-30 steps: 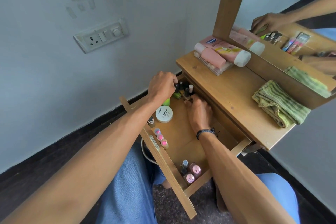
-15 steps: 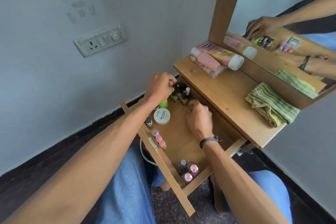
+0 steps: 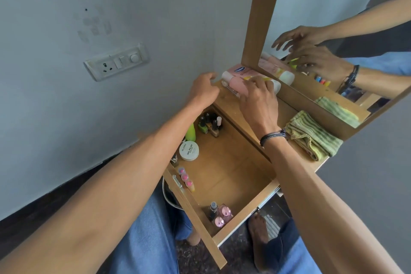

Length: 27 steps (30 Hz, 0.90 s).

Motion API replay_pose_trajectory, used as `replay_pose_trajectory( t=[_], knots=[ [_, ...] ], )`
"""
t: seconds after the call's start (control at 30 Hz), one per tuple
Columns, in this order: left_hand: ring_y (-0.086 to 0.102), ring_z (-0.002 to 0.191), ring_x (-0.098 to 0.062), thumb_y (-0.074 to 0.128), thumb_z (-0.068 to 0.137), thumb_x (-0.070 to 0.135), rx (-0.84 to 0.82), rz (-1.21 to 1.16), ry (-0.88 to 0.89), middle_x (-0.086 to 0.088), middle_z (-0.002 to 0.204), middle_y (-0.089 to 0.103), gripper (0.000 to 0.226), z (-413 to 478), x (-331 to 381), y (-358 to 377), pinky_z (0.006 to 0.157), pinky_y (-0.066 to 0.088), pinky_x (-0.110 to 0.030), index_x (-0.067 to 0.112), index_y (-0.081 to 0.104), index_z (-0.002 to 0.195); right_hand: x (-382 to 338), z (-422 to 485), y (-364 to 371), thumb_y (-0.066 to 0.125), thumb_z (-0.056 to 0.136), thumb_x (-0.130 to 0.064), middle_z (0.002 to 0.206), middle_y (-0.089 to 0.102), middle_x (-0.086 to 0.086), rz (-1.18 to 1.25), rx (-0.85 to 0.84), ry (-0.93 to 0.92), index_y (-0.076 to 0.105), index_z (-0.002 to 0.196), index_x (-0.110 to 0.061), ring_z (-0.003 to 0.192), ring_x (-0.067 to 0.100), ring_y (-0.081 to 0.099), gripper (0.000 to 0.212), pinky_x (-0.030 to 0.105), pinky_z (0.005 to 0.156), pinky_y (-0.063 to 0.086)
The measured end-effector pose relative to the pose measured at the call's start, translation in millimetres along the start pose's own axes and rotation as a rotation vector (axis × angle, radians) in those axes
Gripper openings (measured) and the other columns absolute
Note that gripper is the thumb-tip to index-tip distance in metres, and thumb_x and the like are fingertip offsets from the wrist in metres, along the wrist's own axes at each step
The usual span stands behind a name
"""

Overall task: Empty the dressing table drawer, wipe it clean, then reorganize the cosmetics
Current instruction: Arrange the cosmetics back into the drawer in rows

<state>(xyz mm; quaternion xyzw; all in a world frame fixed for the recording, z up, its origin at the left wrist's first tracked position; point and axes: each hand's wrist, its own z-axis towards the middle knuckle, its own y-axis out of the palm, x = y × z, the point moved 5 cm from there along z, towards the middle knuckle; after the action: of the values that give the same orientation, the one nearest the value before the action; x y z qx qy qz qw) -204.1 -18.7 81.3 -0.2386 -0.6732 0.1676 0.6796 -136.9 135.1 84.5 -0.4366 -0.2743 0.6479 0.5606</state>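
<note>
Pink tubes [image 3: 236, 84] upper centre, partly hidden by right hand [image 3: 259, 102], fingers spread; left hand [image 3: 203, 90] loose, empty. Striped cloth [image 3: 311, 135] at right.

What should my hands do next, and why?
Probably grip a pink tube with the right hand and carry it into the drawer: that hand is over the tubes on the tabletop, the left hand is open beside them, and the drawer's middle is bare.

There is only one camera. It sits on the person's head and looks forward and down. It is close above the open light-brown wooden drawer [image 3: 222, 169], with the tall wood-framed mirror [image 3: 260, 18] just ahead on the right.
</note>
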Motion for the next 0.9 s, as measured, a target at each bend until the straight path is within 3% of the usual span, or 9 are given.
replay_pose_trajectory(
  t=[0.13,0.3,0.47,0.57,0.67,0.77,0.9],
  knots=[
    [0.044,0.139,-0.020,0.058,0.093,0.004,-0.063,-0.048,-0.048,-0.002,0.155,0.045,0.061,12.2,3.0,9.4,0.116,0.037,-0.038,0.015,0.043,0.151,-0.3,4.7,14.2,0.059,0.089,-0.009,0.119,0.064,0.016,-0.075,-0.043,-0.031,0.071,0.116,-0.006,0.111,0.040,0.054,0.030,0.051,0.083,0.052],
    [0.052,0.129,-0.019,0.058,0.094,0.009,-0.100,-0.065,-0.049,-0.002,0.145,0.056,0.049,19.8,3.1,22.1,0.106,0.047,-0.036,0.016,0.055,0.142,4.2,2.2,18.5,0.063,0.084,0.000,0.111,0.064,0.016,-0.030,0.005,0.004,0.069,0.114,-0.005,0.101,0.041,0.056,0.031,0.052,0.075,0.053],
    [0.055,0.125,-0.019,0.059,0.092,0.007,-0.070,-0.145,-0.100,-0.002,0.137,0.061,0.045,19.2,2.3,18.3,0.108,0.047,-0.038,0.016,0.060,0.137,5.4,4.3,16.9,0.062,0.086,0.004,0.120,0.059,0.017,0.107,-0.029,0.004,0.067,0.118,-0.005,0.100,0.042,0.061,0.033,0.048,0.067,0.053],
    [0.054,0.125,-0.018,0.061,0.092,0.005,-0.075,-0.173,-0.096,-0.003,0.137,0.062,0.046,13.3,4.7,13.0,0.107,0.045,-0.033,0.013,0.060,0.137,7.8,-1.1,12.2,0.061,0.085,0.002,0.123,0.058,0.016,0.165,0.006,0.045,0.068,0.119,-0.007,0.100,0.043,0.060,0.036,0.047,0.071,0.052],
    [0.057,0.122,-0.016,0.060,0.091,0.000,-0.102,-0.190,-0.077,-0.001,0.131,0.065,0.045,3.3,5.0,9.0,0.101,0.047,-0.029,0.013,0.064,0.133,8.2,-17.9,0.8,0.061,0.080,0.002,0.121,0.058,0.012,0.282,0.055,0.100,0.068,0.118,-0.010,0.100,0.037,0.060,0.041,0.040,0.079,0.049],
    [0.062,0.117,-0.014,0.064,0.089,-0.001,-0.142,-0.225,-0.039,0.001,0.120,0.070,0.041,-13.5,4.1,5.8,0.099,0.048,-0.026,0.015,0.067,0.127,6.3,-43.1,-10.5,0.066,0.080,0.000,0.117,0.058,0.007,0.387,0.070,0.146,0.069,0.115,-0.012,0.099,0.030,0.061,0.038,0.028,0.077,0.041],
    [0.062,0.117,-0.011,0.062,0.090,-0.002,-0.192,-0.156,0.005,0.000,0.124,0.070,0.042,-41.0,1.8,3.1,0.106,0.045,-0.028,0.014,0.067,0.128,2.8,-82.9,-21.5,0.072,0.081,0.001,0.108,0.056,0.001,0.458,0.107,0.143,0.071,0.109,-0.011,0.088,0.016,0.055,0.030,0.028,0.073,0.045]
  ],
)
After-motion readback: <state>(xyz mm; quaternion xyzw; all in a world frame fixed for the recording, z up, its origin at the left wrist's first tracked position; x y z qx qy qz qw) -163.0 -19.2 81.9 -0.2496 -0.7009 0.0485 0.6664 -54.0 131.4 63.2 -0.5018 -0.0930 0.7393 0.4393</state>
